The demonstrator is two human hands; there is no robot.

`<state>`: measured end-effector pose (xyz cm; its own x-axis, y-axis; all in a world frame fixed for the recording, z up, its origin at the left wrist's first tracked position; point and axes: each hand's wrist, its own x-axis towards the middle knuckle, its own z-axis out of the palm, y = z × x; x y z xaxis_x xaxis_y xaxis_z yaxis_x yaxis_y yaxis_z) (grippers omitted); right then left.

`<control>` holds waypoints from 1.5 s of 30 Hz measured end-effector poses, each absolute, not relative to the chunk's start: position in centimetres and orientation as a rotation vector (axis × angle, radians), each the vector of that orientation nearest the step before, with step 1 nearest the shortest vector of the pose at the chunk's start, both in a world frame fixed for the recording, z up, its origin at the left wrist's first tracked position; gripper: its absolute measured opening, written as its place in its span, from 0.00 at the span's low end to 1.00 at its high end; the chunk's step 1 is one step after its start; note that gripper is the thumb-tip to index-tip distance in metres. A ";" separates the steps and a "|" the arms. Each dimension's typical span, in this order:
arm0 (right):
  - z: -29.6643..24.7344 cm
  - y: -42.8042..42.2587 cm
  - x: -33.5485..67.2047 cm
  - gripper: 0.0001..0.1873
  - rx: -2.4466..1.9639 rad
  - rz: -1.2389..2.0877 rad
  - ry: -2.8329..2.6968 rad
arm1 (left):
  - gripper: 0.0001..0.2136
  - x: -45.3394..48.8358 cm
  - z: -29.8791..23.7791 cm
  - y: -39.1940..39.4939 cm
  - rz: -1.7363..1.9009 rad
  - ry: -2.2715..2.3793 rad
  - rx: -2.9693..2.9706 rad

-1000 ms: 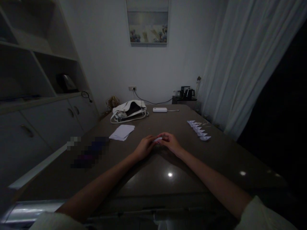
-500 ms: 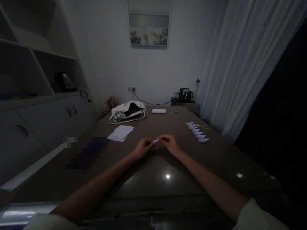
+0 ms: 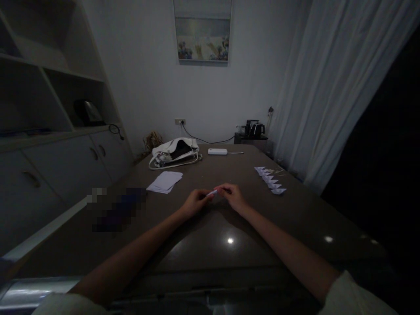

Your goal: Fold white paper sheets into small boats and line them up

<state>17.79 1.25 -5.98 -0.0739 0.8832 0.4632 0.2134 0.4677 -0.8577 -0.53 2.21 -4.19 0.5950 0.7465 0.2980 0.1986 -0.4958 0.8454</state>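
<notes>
Between my two hands, over the middle of the table (image 3: 197, 245), is a small folded piece of white paper (image 3: 212, 193). My left hand (image 3: 196, 202) pinches its left end between thumb and fingers. The fingers of my right hand (image 3: 232, 195) are closed on its right end. Most of the paper's shape is hidden by my fingertips. To the right stands a row of several folded paper boats (image 3: 269, 180), overlapping one another. A stack of white paper sheets (image 3: 165, 181) lies to the left, slightly fanned out.
Behind the sheets sits a white handbag (image 3: 175, 153), its top gaping. A white power bank (image 3: 217, 152) with a short cable lies at the far side. A blurred dark item (image 3: 121, 210) is on the left. Black kettles (image 3: 255, 130) stand beyond the table.
Both hands keep their hold on the folded paper with only slight finger movement. A bit more of the paper shows between the fingertips now. Everything else on the table stays put.
</notes>
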 end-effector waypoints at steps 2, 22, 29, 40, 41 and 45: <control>-6.1 1.4 17.7 0.17 -0.977 0.749 -1.578 | 0.23 -0.6 -4.2 2.2 0.853 0.757 2.003; -6.1 1.3 17.4 0.13 -0.976 0.662 -1.555 | 0.23 -0.6 -4.2 2.3 0.813 0.777 1.996; -5.9 1.0 17.4 0.12 -0.976 0.595 -1.579 | 0.23 -0.7 -3.7 1.9 0.775 0.776 1.934; -5.8 0.9 17.4 0.10 -0.944 0.593 -1.573 | 0.22 -0.6 -3.4 1.6 0.725 0.776 1.877; -5.8 0.9 17.4 0.10 -0.943 0.596 -1.575 | 0.22 -0.6 -3.5 1.6 0.721 0.775 1.869; -5.7 0.7 17.3 0.11 -0.942 0.610 -1.582 | 0.23 -0.6 -3.7 1.8 0.714 0.777 1.844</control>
<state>17.32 0.72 -5.66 -0.0400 0.8322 0.5531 0.2455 0.5447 -0.8019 -0.64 1.82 -3.75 0.6240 0.7699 0.1339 0.1984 -0.3218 0.9258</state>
